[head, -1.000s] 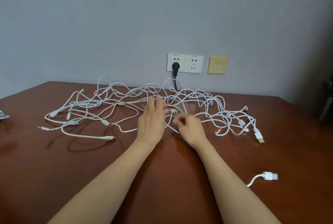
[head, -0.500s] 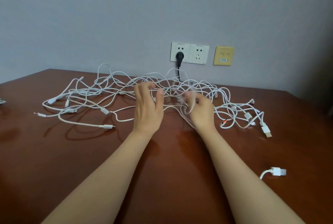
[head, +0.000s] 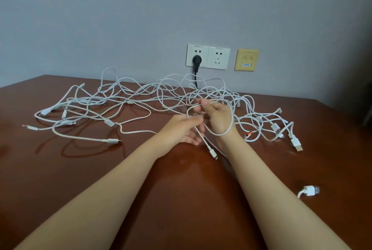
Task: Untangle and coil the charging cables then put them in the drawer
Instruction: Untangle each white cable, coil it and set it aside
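Observation:
A tangle of several white charging cables (head: 128, 101) spreads across the far half of the brown table (head: 80, 179). My right hand (head: 218, 118) is raised above the table and grips a strand of white cable, and a loop of that cable hangs round its wrist. My left hand (head: 184, 129) sits just below and to the left, pinching the same cable where it drops. The free end with a small plug (head: 213, 153) dangles beneath both hands. No drawer is in view.
A separate white USB plug (head: 309, 191) lies near the table's right front. More USB ends (head: 296, 143) lie at the tangle's right side. A black plug (head: 196, 61) sits in a wall socket behind the table, beside a yellow wall plate (head: 246, 59).
Both hands have lifted off the tangle toward me. They now hold one cable up, with a loop round the right wrist and its plug end hanging free.

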Motion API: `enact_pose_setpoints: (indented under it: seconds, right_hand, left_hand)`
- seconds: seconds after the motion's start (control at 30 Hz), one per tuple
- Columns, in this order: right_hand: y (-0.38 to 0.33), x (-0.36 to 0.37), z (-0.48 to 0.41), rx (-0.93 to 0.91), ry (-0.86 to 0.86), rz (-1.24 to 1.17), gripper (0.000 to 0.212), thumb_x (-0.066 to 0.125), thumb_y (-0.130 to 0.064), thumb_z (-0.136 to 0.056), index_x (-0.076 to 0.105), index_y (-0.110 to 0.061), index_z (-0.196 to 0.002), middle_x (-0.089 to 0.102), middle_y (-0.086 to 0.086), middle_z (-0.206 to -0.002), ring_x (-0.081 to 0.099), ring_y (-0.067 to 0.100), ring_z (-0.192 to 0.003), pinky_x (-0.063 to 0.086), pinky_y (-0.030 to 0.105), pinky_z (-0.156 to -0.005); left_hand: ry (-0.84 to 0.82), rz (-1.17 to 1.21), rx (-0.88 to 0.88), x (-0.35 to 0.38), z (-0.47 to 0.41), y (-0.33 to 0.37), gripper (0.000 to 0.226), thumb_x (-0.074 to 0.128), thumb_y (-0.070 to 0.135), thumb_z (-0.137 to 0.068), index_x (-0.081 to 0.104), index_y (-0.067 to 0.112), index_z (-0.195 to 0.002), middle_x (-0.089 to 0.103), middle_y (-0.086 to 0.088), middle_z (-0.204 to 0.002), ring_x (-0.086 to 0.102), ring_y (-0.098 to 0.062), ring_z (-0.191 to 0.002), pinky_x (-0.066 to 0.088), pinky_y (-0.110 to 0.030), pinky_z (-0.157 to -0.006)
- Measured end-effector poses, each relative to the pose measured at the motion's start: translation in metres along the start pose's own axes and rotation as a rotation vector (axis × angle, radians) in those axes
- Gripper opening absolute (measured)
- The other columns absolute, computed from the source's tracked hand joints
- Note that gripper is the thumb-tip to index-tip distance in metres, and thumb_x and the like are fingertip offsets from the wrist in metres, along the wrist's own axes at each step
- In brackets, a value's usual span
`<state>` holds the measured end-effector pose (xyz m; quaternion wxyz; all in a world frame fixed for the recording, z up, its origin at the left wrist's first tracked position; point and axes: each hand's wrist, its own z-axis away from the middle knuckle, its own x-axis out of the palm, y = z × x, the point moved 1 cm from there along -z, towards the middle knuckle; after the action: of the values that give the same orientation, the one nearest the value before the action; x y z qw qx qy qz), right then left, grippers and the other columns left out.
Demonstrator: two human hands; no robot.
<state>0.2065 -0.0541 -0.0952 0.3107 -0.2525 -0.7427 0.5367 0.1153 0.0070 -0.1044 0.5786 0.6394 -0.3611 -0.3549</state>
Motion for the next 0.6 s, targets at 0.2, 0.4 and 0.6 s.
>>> enact_pose_setpoints:
  seconds: [0.2, 0.4, 0.6]
  right_hand:
    - [-0.007, -0.008, -0.003, 0.263, 0.091, 0.019, 0.026, 0.043, 0.012, -0.089, 0.056, 0.003, -0.110, 0.059, 0.010, -0.067, 0.052, 0.010, -0.045, 0.043, 0.018, -0.044]
    - [-0.022, -0.018, -0.001, 0.336, 0.217, 0.011, 0.033, 0.033, 0.015, -0.089, 0.056, 0.010, -0.112, 0.058, 0.011, -0.067, 0.058, 0.011, -0.042, 0.048, 0.018, -0.039]
    - [-0.040, -0.019, 0.009, -0.249, 0.526, 0.503, 0.049, 0.040, 0.010, -0.079, 0.056, -0.010, -0.120, 0.058, 0.006, -0.114, 0.050, 0.013, -0.090, 0.043, 0.024, -0.080]
  left_hand:
    - [0.111, 0.237, -0.077, -0.002, -0.004, 0.002, 0.044, 0.032, 0.038, -0.100, 0.041, 0.011, -0.066, 0.038, 0.003, -0.037, 0.037, -0.010, -0.030, 0.035, -0.015, -0.035]
    - [0.209, 0.299, -0.073, -0.008, -0.005, 0.002, 0.042, 0.032, 0.037, -0.101, 0.044, 0.012, -0.070, 0.039, 0.004, -0.039, 0.024, -0.005, -0.026, 0.024, -0.010, -0.032]
    - [0.163, 0.146, -0.095, -0.014, -0.010, -0.001, 0.040, 0.031, 0.035, -0.101, 0.045, 0.011, -0.071, 0.041, 0.006, -0.039, 0.021, -0.004, -0.025, 0.018, -0.008, -0.032]
